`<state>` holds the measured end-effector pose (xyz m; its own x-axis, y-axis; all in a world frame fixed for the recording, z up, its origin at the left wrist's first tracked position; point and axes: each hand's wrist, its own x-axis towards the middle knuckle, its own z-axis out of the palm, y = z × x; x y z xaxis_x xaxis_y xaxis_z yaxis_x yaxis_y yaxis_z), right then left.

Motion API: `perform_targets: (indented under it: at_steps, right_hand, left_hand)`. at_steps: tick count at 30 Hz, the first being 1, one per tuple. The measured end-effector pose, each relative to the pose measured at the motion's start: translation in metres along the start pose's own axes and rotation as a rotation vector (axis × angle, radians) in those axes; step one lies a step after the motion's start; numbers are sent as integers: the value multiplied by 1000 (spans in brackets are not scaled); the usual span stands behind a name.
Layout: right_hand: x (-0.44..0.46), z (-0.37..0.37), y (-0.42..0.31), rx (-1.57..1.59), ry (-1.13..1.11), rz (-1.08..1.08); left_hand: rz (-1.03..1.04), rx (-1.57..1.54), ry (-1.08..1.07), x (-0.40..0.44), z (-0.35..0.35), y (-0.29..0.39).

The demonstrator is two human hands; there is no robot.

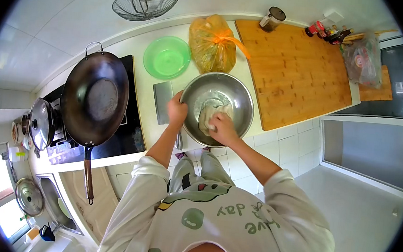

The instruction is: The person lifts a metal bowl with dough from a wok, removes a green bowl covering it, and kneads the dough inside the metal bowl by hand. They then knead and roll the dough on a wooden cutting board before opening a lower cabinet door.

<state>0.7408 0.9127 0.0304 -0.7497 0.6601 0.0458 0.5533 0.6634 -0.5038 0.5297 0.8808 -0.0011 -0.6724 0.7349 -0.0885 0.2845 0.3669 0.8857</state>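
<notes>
A steel mixing bowl (245,100) stands near the counter's front edge. In it lies a lump of pale dough (206,118), with white floury residue on the bowl's bottom beside it. My left hand (177,110) is closed round the bowl's left rim. Inside the bowl, my right hand (223,128) has its fingers curled into the dough and covers part of it. A cleaver (162,100) lies flat just left of the bowl, partly behind my left hand.
A green plastic basin (167,57) and an orange-tied bag (211,44) sit behind the bowl. To the right lies a large wooden board (293,74) with a jug (272,19) at its back. On the left, a wok (94,98) rests over the black cooktop (132,137), its handle jutting forward.
</notes>
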Motion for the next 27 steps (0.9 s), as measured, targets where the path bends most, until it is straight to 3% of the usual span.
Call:
perform_targets:
  at_steps: [2,4,6,9,14,17,20,26,27]
  right_hand:
    - [8,-20,-4,-16,-45,-8]
    - [50,-28,4,-246,-368,452]
    - [71,-14,10,-253,-469,478]
    - [51,29,28,-272,-96,-177]
    - [52,51,38,-119,65,-118]
    - [91,62,39,-178,166,-74]
    - [121,64,43,-203,46,4]
    - [129,69,52,-223,192,-54]
    - [124,63,56,-55,85,-104]
  left_hand:
    - [14,39,-20,2,0,1]
    - [-14,40,-54,-2,4,3]
    - [-13,22,-57,-2,4,3]
    - [-9,8,-43,-1,0,1]
    - [-117,-42,-81,-1,4,-1]
    - [0,112,-75,8,5,-4]
    - [-68,140,-111,9,7,-7]
    - [-1,264,-65,14,7,0]
    - [9,210,-56,16,7,-5]
